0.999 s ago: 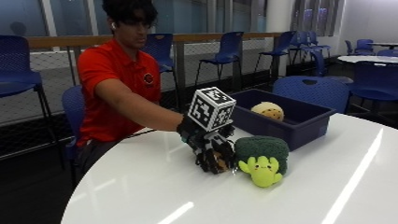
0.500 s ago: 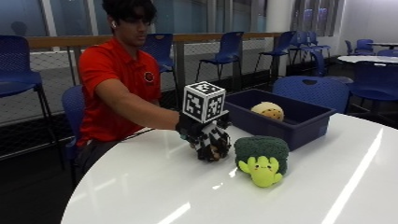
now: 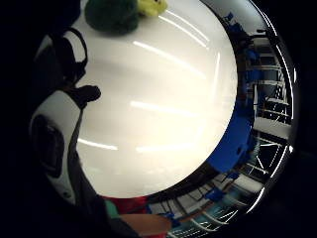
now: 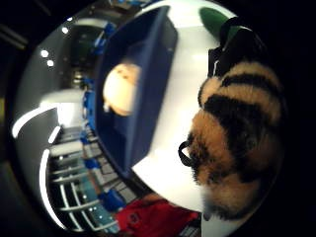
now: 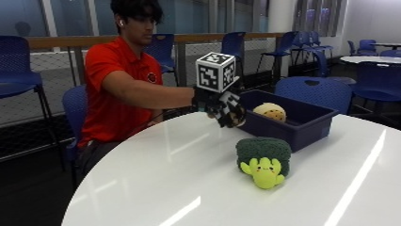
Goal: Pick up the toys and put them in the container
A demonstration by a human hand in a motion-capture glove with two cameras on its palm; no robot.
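My gloved right hand [image 5: 216, 104] is raised above the white table [image 5: 188, 179], beside the near end of the dark blue container [image 5: 307, 120]. It grips an orange and black striped plush toy [image 5: 236, 117], which fills much of the thumb side palm view [image 4: 237, 143]. A round cream plush toy [image 5: 269, 111] lies inside the container [image 4: 143, 94], seen in the palm view too [image 4: 121, 89]. A green broccoli plush with a yellow face [image 5: 264, 159] sits on the table in front of the container, also visible as the broccoli plush [image 3: 119, 12].
Blue chairs [image 5: 313, 89] stand behind the container and around the room. A second white table [image 5: 372, 59] is at the back right. A railing [image 5: 62, 42] runs behind the person.
My hand has lifted the striped toy off the table and carried it up toward the container. The broccoli plush has stayed where it was.
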